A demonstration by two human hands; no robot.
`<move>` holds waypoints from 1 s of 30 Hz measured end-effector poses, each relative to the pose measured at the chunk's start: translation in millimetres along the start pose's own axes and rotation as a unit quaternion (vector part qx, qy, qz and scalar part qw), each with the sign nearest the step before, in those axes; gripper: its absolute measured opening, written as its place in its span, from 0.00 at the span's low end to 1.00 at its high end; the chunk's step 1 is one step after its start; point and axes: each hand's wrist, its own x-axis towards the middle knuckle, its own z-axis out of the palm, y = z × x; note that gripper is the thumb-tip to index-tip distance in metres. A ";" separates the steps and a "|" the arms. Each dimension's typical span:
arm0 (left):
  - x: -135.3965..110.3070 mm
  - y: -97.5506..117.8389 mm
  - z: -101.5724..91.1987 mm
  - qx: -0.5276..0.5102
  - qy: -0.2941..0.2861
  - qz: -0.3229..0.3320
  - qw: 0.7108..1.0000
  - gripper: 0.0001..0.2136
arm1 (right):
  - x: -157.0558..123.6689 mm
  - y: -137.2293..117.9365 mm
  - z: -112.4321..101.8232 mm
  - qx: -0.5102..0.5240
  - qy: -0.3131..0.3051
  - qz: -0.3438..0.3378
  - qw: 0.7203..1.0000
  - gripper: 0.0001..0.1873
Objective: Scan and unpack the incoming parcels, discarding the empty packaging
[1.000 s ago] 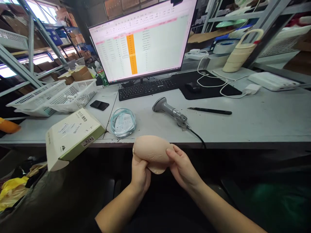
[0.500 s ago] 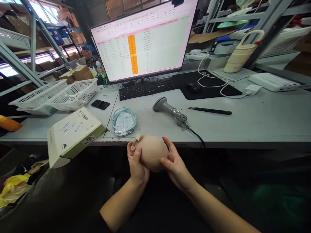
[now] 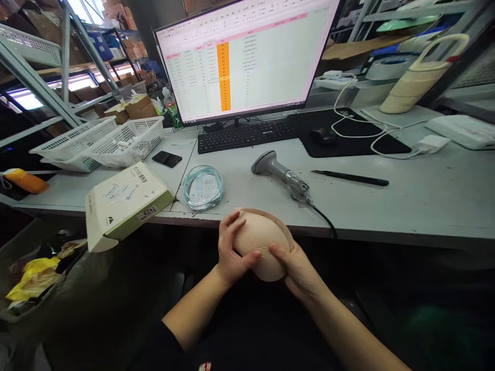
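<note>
Just in front of the desk edge I hold a beige moulded bra, its rounded cup facing me with creases near the middle. A second rim shows behind its upper right edge. My left hand grips the left side, fingers over the top and thumb pressed on the face. On the right side, my right hand holds it with the thumb on the front; its other fingers are mostly hidden behind. Nearest on the desk lies a round, clear-wrapped packet with a pale blue edge. An open cream and green box overhangs the edge at left.
A grey barcode scanner with a black cable lies beyond my hands, tweezers to its right. Farther back are a phone, white baskets, a keyboard, a monitor and a mouse.
The bra has been turned in my hands; the clasp-like piece at its left no longer shows and a rim and creases do. My left thumb has moved onto its face. The view has shifted slightly.
</note>
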 end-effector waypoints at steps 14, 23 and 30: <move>24.7 14.0 29.6 -0.139 0.141 -0.168 0.966 0.18 | 0.9 28.2 7.6 -0.063 0.096 -0.081 0.990 0.45; 111.8 0.2 -42.1 0.353 -0.076 -0.018 0.932 0.31 | 24.9 -18.1 -20.2 0.016 0.161 -0.109 0.981 0.25; 122.3 -34.0 -74.7 0.533 -0.172 -0.051 0.827 0.21 | 19.5 -23.1 -20.7 0.047 0.176 -0.091 0.979 0.28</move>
